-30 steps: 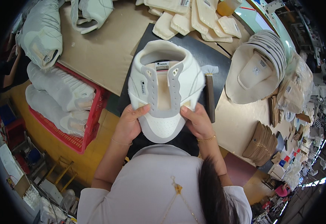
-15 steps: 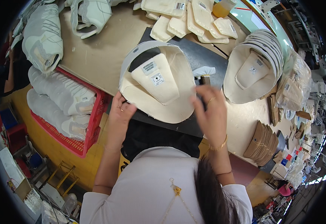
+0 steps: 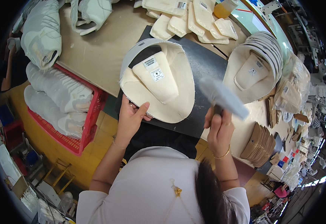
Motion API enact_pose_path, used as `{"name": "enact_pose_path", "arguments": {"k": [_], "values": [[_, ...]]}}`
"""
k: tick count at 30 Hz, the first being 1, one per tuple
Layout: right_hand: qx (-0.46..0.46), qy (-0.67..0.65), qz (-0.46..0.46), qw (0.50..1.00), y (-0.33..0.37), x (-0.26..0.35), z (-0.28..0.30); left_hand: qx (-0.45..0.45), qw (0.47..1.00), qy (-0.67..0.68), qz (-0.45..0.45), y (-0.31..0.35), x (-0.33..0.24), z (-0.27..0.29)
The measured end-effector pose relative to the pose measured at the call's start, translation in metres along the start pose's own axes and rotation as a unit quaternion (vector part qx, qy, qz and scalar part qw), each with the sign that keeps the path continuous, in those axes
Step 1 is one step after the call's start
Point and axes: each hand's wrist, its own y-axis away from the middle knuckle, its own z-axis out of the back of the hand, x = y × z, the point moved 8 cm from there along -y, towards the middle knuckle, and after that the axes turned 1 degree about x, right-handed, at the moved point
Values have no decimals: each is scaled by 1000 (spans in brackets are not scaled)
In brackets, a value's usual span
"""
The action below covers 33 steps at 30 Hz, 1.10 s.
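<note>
A cream-lined shoe upper (image 3: 183, 82) lies opened out on a dark board (image 3: 211, 67) in front of me, its padded tongue (image 3: 159, 82) with printed labels facing up. At its near left edge, my left hand (image 3: 132, 115) grips the rim, thumb on top and fingers underneath. My right hand (image 3: 219, 128) is closed round the dark handle of a hammer (image 3: 226, 99), raised just right of the upper. The hammer's long pale head is blurred by motion and seems covered in something whitish.
Nested shoe uppers (image 3: 265, 56) stand to the right, near a stack of brown cardboard pieces (image 3: 258, 145). Several cream padded pieces (image 3: 179, 24) and a jar of amber liquid (image 3: 224, 9) sit at the back. On the left, a red basket (image 3: 81, 145) holds more uppers.
My right hand has taken the hammer off the board and lifted it to the right. My left hand has closed on the upper's near edge.
</note>
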Motion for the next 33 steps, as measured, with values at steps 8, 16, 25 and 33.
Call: {"name": "enact_pose_path", "arguments": {"k": [8, 16, 25, 33], "values": [[138, 131, 17, 982, -11, 4, -28, -14, 1000, -16, 0, 0, -7, -2], [178, 142, 29, 973, -9, -7, -42, -2, 1000, -20, 0, -2, -5, -1], [222, 198, 96, 950, -18, -4, -52, -1, 999, -25, 23, -3, 0, 2], [271, 149, 31, 950, -18, -13, -66, -10, 1000, -23, 18, -6, 0, 4]]}}
